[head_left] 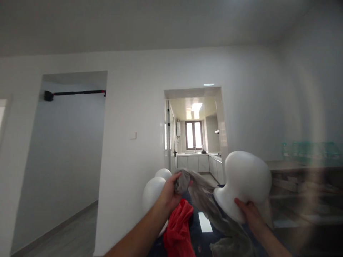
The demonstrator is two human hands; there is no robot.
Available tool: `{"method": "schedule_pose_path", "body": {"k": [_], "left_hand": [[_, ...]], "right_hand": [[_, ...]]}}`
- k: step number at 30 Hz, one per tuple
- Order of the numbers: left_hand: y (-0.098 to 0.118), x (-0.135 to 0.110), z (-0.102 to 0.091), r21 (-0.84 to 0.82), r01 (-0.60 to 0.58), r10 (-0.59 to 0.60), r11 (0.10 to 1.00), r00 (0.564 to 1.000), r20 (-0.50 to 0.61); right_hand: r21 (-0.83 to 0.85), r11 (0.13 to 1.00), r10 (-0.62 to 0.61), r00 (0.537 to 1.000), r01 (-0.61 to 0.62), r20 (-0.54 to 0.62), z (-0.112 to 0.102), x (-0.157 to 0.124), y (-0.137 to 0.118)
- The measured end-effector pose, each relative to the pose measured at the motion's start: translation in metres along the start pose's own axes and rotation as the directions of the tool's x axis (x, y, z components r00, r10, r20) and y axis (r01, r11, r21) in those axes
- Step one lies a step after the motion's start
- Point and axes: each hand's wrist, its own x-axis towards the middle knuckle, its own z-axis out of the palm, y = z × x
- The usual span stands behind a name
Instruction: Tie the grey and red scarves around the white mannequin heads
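My left hand is closed around one end of a grey cloth, which trails down and to the right across a dark glossy table. My right hand grips the base of a white foam mannequin head, held up and tilted above the table. Two more white mannequin heads stand behind my left hand. A red cloth lies crumpled on the table below my left wrist.
A white wall faces me with a doorway into a lit kitchen and a wider opening at the left with a black bar across its top. Blurred shelves with greenish items stand at the right.
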Motion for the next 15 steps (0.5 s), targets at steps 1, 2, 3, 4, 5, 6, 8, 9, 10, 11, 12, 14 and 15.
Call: {"method": "schedule_pose_path", "body": {"k": [1,2,3,4,5,6,8,9,10,11,12,14,15], "left_hand": [[0.015,0.001,0.014,-0.017,-0.047,0.047,0.999,0.999,0.020],[0.028,0.002,0.027,-0.032,-0.087,0.088,0.996,0.995,0.039],[0.039,0.005,0.040,-0.046,-0.114,0.116,0.992,0.992,0.058],[0.048,0.008,0.052,-0.056,-0.135,0.139,0.989,0.987,0.075],[0.056,0.013,0.064,-0.058,-0.153,0.158,0.986,0.984,0.087],[0.062,0.018,0.075,-0.058,-0.174,0.179,0.983,0.979,0.095],[0.073,0.033,0.095,-0.053,-0.215,0.220,0.975,0.970,0.108],[0.077,0.042,0.103,-0.053,-0.235,0.240,0.970,0.964,0.112],[0.082,0.051,0.110,-0.055,-0.257,0.261,0.965,0.958,0.117],[0.086,0.062,0.116,-0.055,-0.280,0.285,0.958,0.951,0.123],[0.091,0.072,0.120,-0.048,-0.310,0.314,0.949,0.941,0.127],[0.099,0.093,0.125,-0.013,-0.378,0.377,0.926,0.917,0.129],[0.101,0.103,0.124,0.010,-0.409,0.404,0.913,0.906,0.130]], "right_hand": [[0.052,0.998,0.028,0.999,-0.027,-0.028,-0.007,0.003,-0.003],[0.092,0.995,0.052,0.997,-0.046,-0.062,-0.013,0.005,-0.003],[0.115,0.992,0.071,0.993,-0.059,-0.099,-0.017,0.007,0.000],[0.115,0.991,0.089,0.988,-0.075,-0.127,-0.020,0.009,0.005],[0.098,0.991,0.106,0.984,-0.093,-0.145,-0.021,0.009,0.012],[0.072,0.991,0.121,0.980,-0.111,-0.156,-0.022,0.010,0.021],[0.022,0.991,0.136,0.977,-0.134,-0.164,-0.024,0.008,0.041],[0.002,0.990,0.136,0.977,-0.138,-0.163,-0.024,0.006,0.051],[-0.020,0.990,0.133,0.978,-0.138,-0.159,-0.025,0.004,0.061],[-0.044,0.990,0.128,0.980,-0.136,-0.152,-0.025,0.001,0.071],[-0.071,0.988,0.127,0.981,-0.138,-0.143,-0.025,-0.002,0.079],[-0.135,0.981,0.120,0.983,-0.139,-0.142,-0.025,-0.008,0.093],[-0.171,0.977,0.102,0.983,-0.127,-0.152,-0.024,-0.011,0.098]]}}
